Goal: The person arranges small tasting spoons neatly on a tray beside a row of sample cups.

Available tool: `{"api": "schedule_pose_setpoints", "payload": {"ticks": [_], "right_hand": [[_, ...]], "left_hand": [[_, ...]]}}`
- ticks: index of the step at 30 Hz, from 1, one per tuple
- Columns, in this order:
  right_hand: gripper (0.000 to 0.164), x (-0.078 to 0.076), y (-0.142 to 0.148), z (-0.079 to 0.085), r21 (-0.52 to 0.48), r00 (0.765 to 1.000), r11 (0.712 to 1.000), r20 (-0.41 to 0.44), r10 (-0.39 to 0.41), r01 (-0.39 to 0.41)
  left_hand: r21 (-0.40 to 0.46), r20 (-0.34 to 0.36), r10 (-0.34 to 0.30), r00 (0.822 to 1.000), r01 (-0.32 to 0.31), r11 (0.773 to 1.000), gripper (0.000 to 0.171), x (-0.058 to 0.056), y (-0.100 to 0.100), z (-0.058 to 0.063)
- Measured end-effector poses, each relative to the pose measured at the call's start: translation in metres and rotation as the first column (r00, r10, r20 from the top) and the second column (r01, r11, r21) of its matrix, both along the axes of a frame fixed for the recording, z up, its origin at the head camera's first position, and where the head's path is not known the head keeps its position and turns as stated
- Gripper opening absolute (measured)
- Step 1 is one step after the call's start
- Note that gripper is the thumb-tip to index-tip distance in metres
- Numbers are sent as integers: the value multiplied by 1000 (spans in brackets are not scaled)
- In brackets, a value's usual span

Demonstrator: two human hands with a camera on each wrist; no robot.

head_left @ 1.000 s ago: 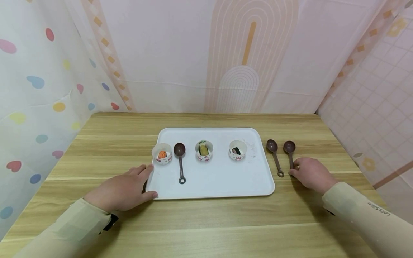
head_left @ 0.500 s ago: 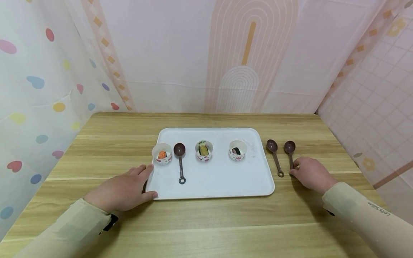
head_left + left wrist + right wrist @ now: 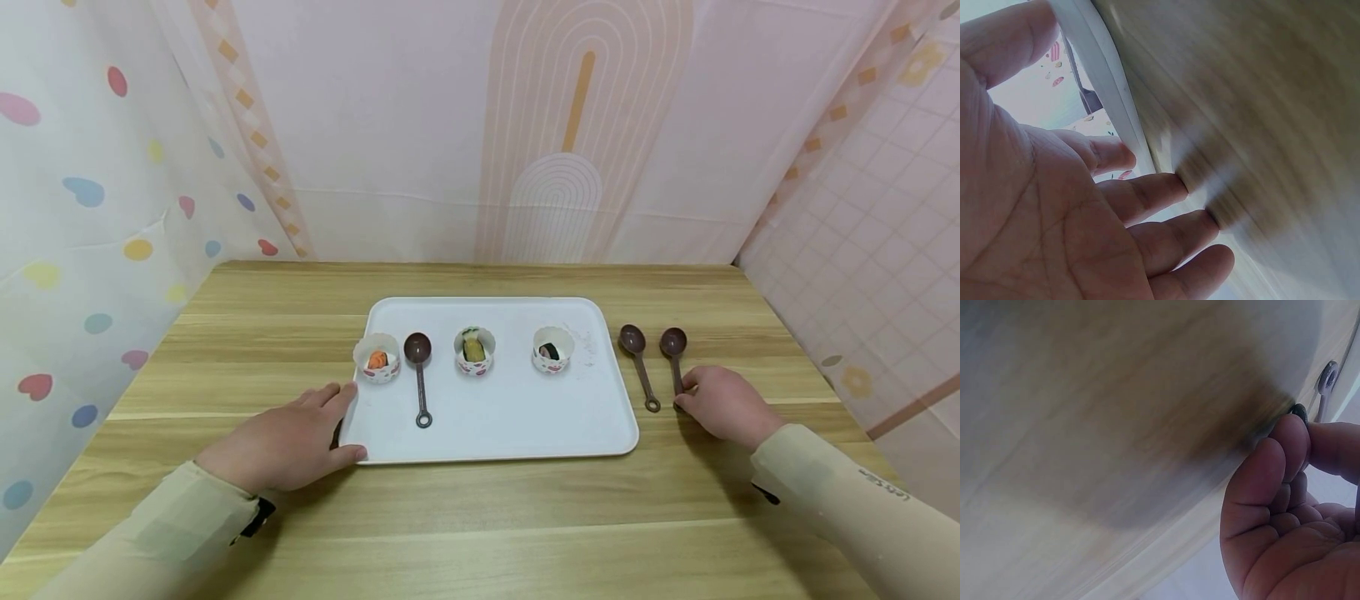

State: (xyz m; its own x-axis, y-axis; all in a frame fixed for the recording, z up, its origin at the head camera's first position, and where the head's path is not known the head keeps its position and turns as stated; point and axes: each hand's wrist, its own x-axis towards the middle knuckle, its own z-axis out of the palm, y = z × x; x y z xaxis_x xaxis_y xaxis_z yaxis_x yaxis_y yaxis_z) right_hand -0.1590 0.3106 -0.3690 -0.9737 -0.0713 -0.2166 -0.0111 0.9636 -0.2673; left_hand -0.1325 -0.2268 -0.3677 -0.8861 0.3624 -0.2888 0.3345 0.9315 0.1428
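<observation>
My right hand (image 3: 726, 406) pinches the handle of a dark brown measuring spoon (image 3: 673, 342) at the right of the tray; the bowl points away from me. In the right wrist view the handle's tip (image 3: 1299, 411) shows between thumb and curled fingers. A second brown measuring spoon (image 3: 632, 338) lies on the table just left of it. My left hand (image 3: 277, 437) rests at the left edge of the white tray (image 3: 495, 425), thumb on the near corner, fingers spread loosely. In the left wrist view the fingertips (image 3: 1175, 186) are beside the tray's rim.
On the tray stand three patterned paper cups, holding an orange-topped sushi piece (image 3: 377, 360), a yellow-green piece (image 3: 473, 348) and a black-banded piece (image 3: 550, 351). Another measuring spoon (image 3: 417, 347) lies between the left and middle cups. A patterned curtain (image 3: 420, 125) hangs behind the wooden table (image 3: 480, 533).
The spoon in my right hand has shifted very slightly to the right. My left hand, the tray and the cups stay where they were.
</observation>
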Motion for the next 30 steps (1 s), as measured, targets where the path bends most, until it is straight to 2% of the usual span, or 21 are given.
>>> {"api": "schedule_pose_setpoints", "payload": {"ticks": [30], "right_hand": [[31, 3, -4, 5, -87, 998, 995, -18, -56, 54]], "left_hand": [[-3, -11, -8, 1000, 8, 1000, 99, -1, 0, -2]]}}
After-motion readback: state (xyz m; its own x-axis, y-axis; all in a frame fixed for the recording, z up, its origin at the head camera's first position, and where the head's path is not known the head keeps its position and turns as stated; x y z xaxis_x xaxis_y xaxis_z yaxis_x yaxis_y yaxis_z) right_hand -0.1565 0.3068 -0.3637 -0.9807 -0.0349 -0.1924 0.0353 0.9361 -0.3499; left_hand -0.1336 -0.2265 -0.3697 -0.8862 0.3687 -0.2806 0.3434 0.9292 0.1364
